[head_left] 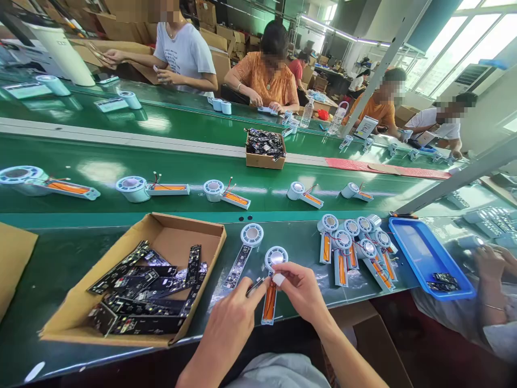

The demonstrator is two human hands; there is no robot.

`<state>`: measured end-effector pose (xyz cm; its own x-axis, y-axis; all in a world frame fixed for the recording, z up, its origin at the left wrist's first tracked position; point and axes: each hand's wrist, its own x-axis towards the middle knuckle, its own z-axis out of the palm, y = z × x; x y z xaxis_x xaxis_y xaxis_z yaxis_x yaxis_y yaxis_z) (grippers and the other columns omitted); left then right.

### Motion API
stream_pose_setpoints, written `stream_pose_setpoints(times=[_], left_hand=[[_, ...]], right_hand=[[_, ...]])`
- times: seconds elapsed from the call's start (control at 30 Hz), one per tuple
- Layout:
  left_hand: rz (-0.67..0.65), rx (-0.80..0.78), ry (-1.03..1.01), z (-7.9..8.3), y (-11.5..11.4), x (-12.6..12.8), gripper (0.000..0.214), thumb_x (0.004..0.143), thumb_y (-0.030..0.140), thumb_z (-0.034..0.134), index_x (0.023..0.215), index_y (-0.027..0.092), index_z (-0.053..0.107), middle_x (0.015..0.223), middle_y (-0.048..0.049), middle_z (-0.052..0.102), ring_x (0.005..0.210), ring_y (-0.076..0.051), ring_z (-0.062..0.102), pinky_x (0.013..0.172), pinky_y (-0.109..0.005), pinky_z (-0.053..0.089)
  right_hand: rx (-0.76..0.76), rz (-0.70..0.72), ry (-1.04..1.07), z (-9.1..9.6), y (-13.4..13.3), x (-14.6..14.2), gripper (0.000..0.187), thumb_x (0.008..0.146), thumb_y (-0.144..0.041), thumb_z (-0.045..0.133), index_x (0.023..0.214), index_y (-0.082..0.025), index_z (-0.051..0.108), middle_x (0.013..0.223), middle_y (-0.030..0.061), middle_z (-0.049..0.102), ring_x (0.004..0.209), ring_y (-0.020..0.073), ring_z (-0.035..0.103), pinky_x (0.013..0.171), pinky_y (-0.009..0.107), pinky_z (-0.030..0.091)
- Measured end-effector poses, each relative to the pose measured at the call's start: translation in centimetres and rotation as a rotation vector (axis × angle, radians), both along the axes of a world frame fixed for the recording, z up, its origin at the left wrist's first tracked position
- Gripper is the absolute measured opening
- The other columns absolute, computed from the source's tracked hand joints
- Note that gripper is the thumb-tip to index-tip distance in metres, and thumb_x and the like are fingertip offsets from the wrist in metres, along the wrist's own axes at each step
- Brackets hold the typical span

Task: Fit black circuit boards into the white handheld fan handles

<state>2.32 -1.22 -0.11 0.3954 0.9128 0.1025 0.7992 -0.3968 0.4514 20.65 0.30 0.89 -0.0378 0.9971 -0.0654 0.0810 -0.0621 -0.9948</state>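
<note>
Head view: both hands close together at the near edge of the green bench (pixel 301 229), over one light-blue round-headed unit (pixel 277 256), its handle pointing toward the wearer, orange showing inside. Left hand (pixel 236 304) closed, a narrow circuit board (pixel 255 285) pinched between thumb and fingers, just beside the handle. Right hand (pixel 302 288) with fingertips gathered at the unit's neck (white covering on one tip); cannot tell whether they grip the unit or a wire. Just left, a second unit (pixel 244 253) lies with a board along its handle. Farther left, a shallow cardboard tray (pixel 177 229) of loose black boards (pixel 149 325). To the right, a cluster of orange-handled units (pixel 342 241), then a blue tray (pixel 412 242) with a few dark pieces at its near end. Beyond the bench, more units stand spaced along a green belt (pixel 177 161). Far right, a co-worker's hand (pixel 489 264).
</note>
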Motion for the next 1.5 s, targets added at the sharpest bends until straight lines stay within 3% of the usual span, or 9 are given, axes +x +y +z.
stream_pose_setpoints(times=[0.17, 0.33, 0.5, 0.6, 0.8, 0.93, 1.1, 1.3, 1.5], left_hand=[[0.086, -0.036, -0.223, -0.2, -0.1, 0.1, 0.054, 0.091, 0.012, 0.037, 0.139, 0.029, 0.056, 0.103, -0.0044, 0.079, 0.083, -0.021, 0.078, 0.066, -0.028, 0.059], [0.217, -0.228, -0.508, -0.2, 0.1, 0.5, 0.033, 0.091, 0.026, 0.041, 0.114, 0.025, 0.065, 0.097, -0.0043, 0.082, 0.076, -0.023, 0.079, 0.066, -0.032, 0.062], [0.249, -0.388, -0.696, 0.4, -0.1, 0.8, 0.033, 0.091, 0.034, 0.045, 0.109, 0.022, 0.069, 0.089, -0.0053, 0.081, 0.068, -0.021, 0.077, 0.059, -0.028, 0.062], [0.269, -0.365, -0.705, 0.3, -0.5, 1.0, 0.035, 0.09, 0.034, 0.046, 0.11, 0.019, 0.071, 0.08, -0.005, 0.08, 0.064, -0.02, 0.076, 0.055, -0.027, 0.061], [0.278, -0.13, -0.607, -0.6, -1.3, 1.7, 0.036, 0.092, 0.027, 0.043, 0.112, 0.017, 0.071, 0.1, -0.0099, 0.081, 0.083, -0.023, 0.079, 0.075, -0.033, 0.064], [0.243, -0.065, -0.578, -1.0, -1.3, 1.7, 0.034, 0.094, 0.023, 0.043, 0.113, 0.016, 0.07, 0.096, -0.0092, 0.082, 0.08, -0.021, 0.079, 0.07, -0.029, 0.065], [0.16, 0.154, -0.551, -1.5, -1.2, 1.4, 0.033, 0.094, 0.017, 0.045, 0.114, 0.016, 0.071, 0.106, -0.0104, 0.081, 0.093, -0.022, 0.079, 0.082, -0.03, 0.063], [0.09, -0.046, -0.625, -1.2, -0.2, 0.2, 0.032, 0.096, 0.021, 0.048, 0.115, 0.02, 0.074, 0.101, -0.0069, 0.081, 0.082, -0.019, 0.078, 0.079, -0.028, 0.063], [0.029, -0.186, -0.698, -1.1, 0.6, -0.5, 0.031, 0.096, 0.027, 0.051, 0.114, 0.024, 0.075, 0.099, -0.005, 0.08, 0.074, -0.017, 0.075, 0.074, -0.025, 0.061]], right_hand=[[0.008, -0.007, -0.099, 0.6, -0.1, -0.8, 0.012, 0.083, -0.028, 0.066, 0.085, -0.019, 0.073, 0.073, 0.0017, 0.07, 0.065, 0.0157, 0.063, 0.063, 0.027, 0.055], [0.279, 0.01, -0.422, 1.6, 0.0, -1.1, 0.016, 0.085, -0.013, 0.056, 0.081, -0.02, 0.071, 0.076, 0.0015, 0.066, 0.067, 0.0141, 0.059, 0.063, 0.024, 0.048], [0.352, 0.047, -0.52, 1.3, -0.2, -1.0, 0.019, 0.084, -0.007, 0.055, 0.084, -0.02, 0.069, 0.08, 0.002, 0.065, 0.068, 0.0142, 0.06, 0.062, 0.023, 0.048], [0.372, 0.045, -0.565, 0.9, -0.5, -1.1, 0.02, 0.083, -0.006, 0.055, 0.086, -0.02, 0.068, 0.081, 0.0022, 0.066, 0.069, 0.0147, 0.061, 0.064, 0.023, 0.049], [0.395, 0.0, -0.642, 0.7, -1.1, -1.3, 0.022, 0.086, -0.005, 0.052, 0.09, -0.02, 0.067, 0.087, 0.0043, 0.069, 0.077, 0.017, 0.066, 0.069, 0.026, 0.052], [0.392, 0.022, -0.631, 0.6, -1.1, -1.2, 0.021, 0.087, -0.005, 0.053, 0.09, -0.021, 0.067, 0.085, 0.0035, 0.069, 0.073, 0.0158, 0.065, 0.067, 0.024, 0.051], [0.445, 0.109, -0.642, 0.3, -0.7, -0.9, 0.017, 0.093, -0.01, 0.052, 0.094, -0.019, 0.067, 0.092, 0.007, 0.07, 0.082, 0.018, 0.066, 0.074, 0.027, 0.051], [0.316, 0.178, -0.534, 1.1, 0.3, 0.0, 0.02, 0.09, -0.008, 0.056, 0.101, -0.019, 0.07, 0.089, 0.0045, 0.069, 0.079, 0.0166, 0.064, 0.073, 0.025, 0.049], [0.31, 0.199, -0.459, 0.8, 0.5, 0.1, 0.019, 0.093, -0.015, 0.057, 0.094, -0.019, 0.075, 0.09, 0.0056, 0.069, 0.08, 0.017, 0.064, 0.072, 0.026, 0.049]])
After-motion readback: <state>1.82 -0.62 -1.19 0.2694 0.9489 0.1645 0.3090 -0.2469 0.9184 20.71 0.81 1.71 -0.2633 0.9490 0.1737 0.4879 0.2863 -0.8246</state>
